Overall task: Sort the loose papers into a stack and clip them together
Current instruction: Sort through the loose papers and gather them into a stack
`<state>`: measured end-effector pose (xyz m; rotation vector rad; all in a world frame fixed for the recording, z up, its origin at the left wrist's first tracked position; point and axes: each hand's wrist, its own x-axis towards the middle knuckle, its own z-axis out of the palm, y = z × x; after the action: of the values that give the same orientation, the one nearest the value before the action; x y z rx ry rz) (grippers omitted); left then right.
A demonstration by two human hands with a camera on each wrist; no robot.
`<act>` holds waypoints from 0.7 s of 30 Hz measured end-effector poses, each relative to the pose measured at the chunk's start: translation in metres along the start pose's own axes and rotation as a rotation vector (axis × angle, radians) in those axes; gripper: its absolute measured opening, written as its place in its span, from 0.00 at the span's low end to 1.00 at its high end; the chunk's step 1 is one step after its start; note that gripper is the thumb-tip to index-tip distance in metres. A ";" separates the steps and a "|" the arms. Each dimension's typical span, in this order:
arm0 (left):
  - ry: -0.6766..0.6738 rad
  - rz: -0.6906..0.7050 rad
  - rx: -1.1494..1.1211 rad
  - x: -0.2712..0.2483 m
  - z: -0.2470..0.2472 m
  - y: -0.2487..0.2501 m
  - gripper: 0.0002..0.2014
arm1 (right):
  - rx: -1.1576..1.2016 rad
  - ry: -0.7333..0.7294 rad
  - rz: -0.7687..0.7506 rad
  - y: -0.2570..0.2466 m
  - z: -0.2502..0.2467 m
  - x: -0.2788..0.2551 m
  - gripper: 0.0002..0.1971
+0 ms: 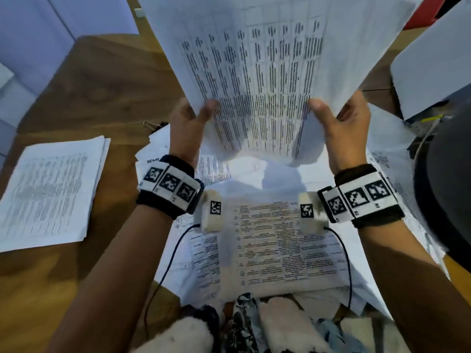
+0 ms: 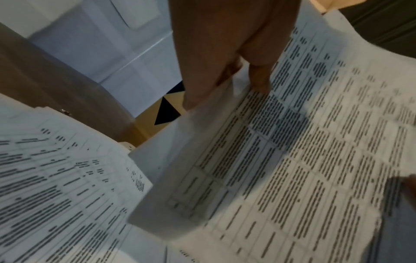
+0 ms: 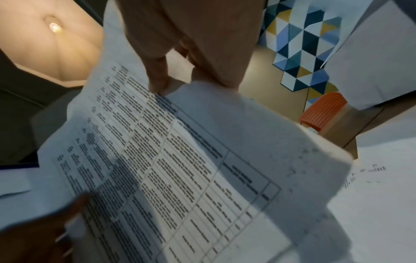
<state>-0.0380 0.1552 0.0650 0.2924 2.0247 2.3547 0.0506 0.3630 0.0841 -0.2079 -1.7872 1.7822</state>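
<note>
Loose papers cover the wooden table at lower centre of the head view; a raised sheaf fills upper centre. The left hand and right hand pinch its lower edges, thumbs in front. Likely faults: limp sheets sagging or slipping askew; the binder clip, centre left, lies beyond reach.

Wooden surface under me: loose papers below my hands, stack off left, binder clip beyond.
</note>
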 end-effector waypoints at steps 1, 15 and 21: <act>-0.007 0.005 -0.050 -0.004 -0.002 0.002 0.21 | 0.009 -0.008 0.014 0.001 0.003 -0.006 0.18; 0.140 -0.127 0.319 -0.034 -0.029 -0.019 0.14 | -1.100 -0.633 0.502 0.114 0.017 -0.051 0.44; 0.312 -0.040 0.295 -0.019 -0.059 -0.004 0.12 | -1.456 -0.959 0.400 0.105 0.018 -0.063 0.22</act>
<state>-0.0287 0.0949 0.0505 -0.1222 2.4921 2.1876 0.0614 0.3245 -0.0332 -0.2900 -3.6452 0.2963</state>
